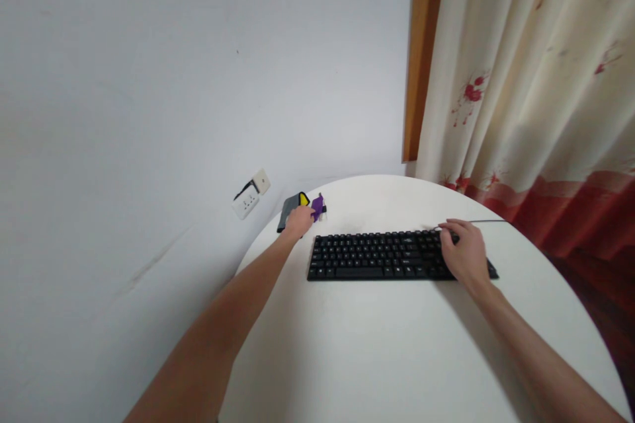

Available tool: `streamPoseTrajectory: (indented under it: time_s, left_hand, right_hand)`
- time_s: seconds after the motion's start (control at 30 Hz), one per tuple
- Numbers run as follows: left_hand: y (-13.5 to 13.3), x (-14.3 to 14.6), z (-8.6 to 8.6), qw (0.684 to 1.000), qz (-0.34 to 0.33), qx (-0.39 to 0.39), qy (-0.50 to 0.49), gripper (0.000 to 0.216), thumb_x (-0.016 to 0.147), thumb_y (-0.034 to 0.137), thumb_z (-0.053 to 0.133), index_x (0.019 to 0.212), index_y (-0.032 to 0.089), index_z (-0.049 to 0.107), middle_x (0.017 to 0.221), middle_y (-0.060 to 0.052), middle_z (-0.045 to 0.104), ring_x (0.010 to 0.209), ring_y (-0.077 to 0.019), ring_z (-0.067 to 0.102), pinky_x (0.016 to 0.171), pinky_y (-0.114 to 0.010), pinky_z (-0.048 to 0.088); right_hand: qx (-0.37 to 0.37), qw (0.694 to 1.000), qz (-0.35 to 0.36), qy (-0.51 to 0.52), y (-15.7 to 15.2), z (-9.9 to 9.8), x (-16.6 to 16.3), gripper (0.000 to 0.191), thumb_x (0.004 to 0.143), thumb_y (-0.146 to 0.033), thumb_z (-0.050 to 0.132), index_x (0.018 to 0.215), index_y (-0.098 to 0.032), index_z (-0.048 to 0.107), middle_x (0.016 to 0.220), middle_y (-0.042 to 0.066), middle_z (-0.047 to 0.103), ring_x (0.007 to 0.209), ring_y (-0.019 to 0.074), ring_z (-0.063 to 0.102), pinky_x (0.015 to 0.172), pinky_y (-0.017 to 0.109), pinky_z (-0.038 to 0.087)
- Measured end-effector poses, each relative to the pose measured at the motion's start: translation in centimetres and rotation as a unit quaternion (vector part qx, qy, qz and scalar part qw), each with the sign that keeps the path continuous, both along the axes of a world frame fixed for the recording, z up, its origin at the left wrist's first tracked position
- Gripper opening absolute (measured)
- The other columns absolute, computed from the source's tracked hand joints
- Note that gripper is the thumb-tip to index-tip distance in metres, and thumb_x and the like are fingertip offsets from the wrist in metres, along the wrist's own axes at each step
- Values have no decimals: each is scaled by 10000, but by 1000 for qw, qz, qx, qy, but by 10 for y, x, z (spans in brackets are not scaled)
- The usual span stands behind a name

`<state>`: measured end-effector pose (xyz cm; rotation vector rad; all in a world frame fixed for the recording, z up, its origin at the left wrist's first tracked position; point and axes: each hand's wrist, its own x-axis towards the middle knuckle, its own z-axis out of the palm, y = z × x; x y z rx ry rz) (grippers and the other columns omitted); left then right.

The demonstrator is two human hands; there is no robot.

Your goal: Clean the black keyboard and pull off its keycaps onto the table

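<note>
On the far left wall a white socket [252, 197] has a dark plug in it; where its lead runs is hard to make out. Right of it, at the far left edge of the round white table [377, 344], lies a folded grey cloth [286, 210] with a yellow corner, its near part hidden behind the left hand [299, 221]. That hand is seen from the back, its fingers bent toward a small purple thing [318, 205] just beside the cloth. The thing is too small and blurred to identify, and I cannot tell whether the fingers are clamped on it or only touching. A black keyboard [377, 254] lies across the middle of the table. The right hand [464, 252] rests flat on its right end, fingers loosely apart and gripping nothing, and covers the keys there. A thin cable [483, 221] runs right from behind this hand. Farther right hangs a cream curtain [536, 79] with red flowers, cut off by the frame.
</note>
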<state>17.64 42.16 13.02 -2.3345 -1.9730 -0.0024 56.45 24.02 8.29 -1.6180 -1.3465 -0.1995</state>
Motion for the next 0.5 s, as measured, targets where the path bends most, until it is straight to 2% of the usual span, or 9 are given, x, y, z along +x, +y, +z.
streamPoseTrajectory:
  time_s: [0.13,0.23,0.37,0.5]
  left_hand:
    - [0,3,-4,999,35,2,9,320,891,213,464,1054,106,719,1089,-209,697,1047,-278,649,935,-341,454]
    - [-2,5,-4,999,46,14,11,329,891,222,451,1018,70,714,1059,-236,691,1028,-310,649,922,-383,461]
    - [-2,11,0,999,31,40,2,374,926,280,412,1034,79,708,1145,-230,652,1108,-323,601,960,-411,437]
    - [1,19,2,999,17,47,-14,387,949,323,400,1026,127,724,1130,-192,659,1100,-288,602,946,-369,447]
  right_hand:
    - [2,1000,0,2,1,-1,1,241,828,-238,510,871,-160,734,1016,136,686,1011,288,581,955,452,425]
    - [4,1000,2,2,1,-2,1,238,829,-237,508,865,-163,732,1014,136,686,1009,286,580,958,454,420]
    - [1,1000,3,2,0,0,0,241,830,-239,506,866,-163,731,1019,134,687,1010,283,581,963,451,420]
    - [-3,1000,2,1,-2,2,-1,237,826,-236,509,867,-161,730,1024,130,688,1019,284,578,972,449,419]
